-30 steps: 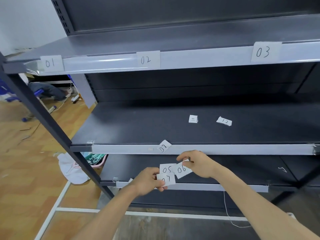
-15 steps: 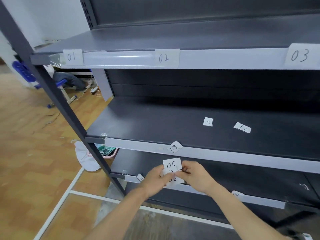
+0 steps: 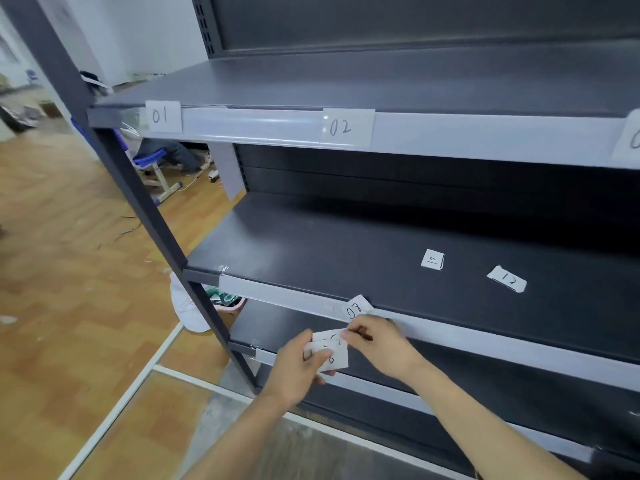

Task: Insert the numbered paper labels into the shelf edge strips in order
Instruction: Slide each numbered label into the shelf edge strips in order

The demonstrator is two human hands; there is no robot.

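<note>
Dark grey metal shelving [image 3: 398,84] fills most of the view, standing on a wooden floor [image 3: 62,271] that runs off toward nine o'clock. On the top shelf's edge strip [image 3: 263,128] sit label 01 [image 3: 162,116] near the left end and label 02 [image 3: 348,128] to its right; a third label [image 3: 628,140] at three o'clock is cut off by the frame, so its number cannot be read.

On the middle shelf [image 3: 329,251], label 10 [image 3: 432,260] and label 12 [image 3: 507,279] lie loose and slightly apart, at about three o'clock from centre. Label 08 [image 3: 356,308] rests tilted at the front of that shelf, overlapping the middle edge strip [image 3: 287,294], just above the right hand.

Down at six o'clock, both hands meet in front of the lower shelves. The left hand [image 3: 298,367] has its fingers curled, thumb pressed over a small stack of paper labels [image 3: 329,349]; a 6 shows on the front sheet, the other numbers mostly hidden. The right hand [image 3: 379,344] pinches the stack's upper right edge between thumb and fingertips. The stack sits between the middle strip and the lower edge strip [image 3: 374,384], touching neither that I can tell.
</note>
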